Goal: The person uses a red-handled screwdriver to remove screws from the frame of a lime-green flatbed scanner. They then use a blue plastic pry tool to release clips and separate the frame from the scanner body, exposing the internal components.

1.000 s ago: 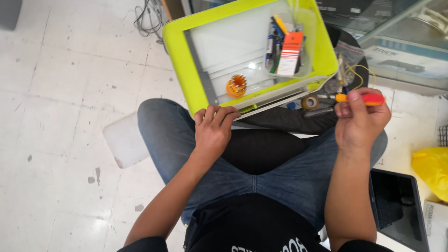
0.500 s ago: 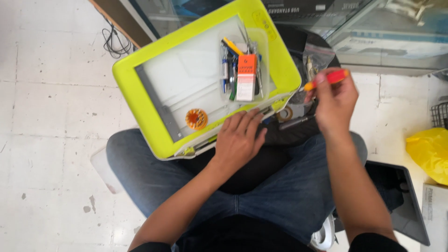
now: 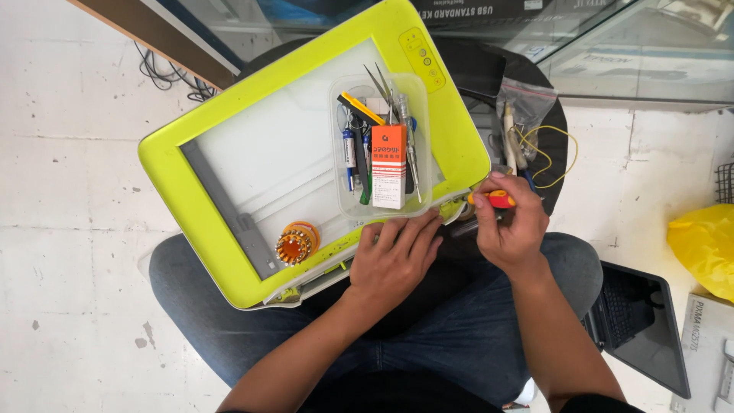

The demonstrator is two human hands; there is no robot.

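Two hands: the left hand (image 3: 394, 256) and the right hand (image 3: 511, 229). One yellow-green printer (image 3: 229, 145), one clear tool tray (image 3: 342, 205), one orange box (image 3: 389, 164), one red-handled screwdriver (image 3: 493, 199), one orange bit holder (image 3: 293, 245), one yellow bag (image 3: 703, 245), one laptop (image 3: 642, 325).

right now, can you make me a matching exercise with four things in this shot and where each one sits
Things:
1. red-handled screwdriver
2. orange box
3. orange round part
4. yellow bag

Places:
a. on the floor at the right edge
b. in the right hand
c. inside the clear tray
d. on the scanner glass, near the left hand

Pairs: 1-b, 2-c, 3-d, 4-a
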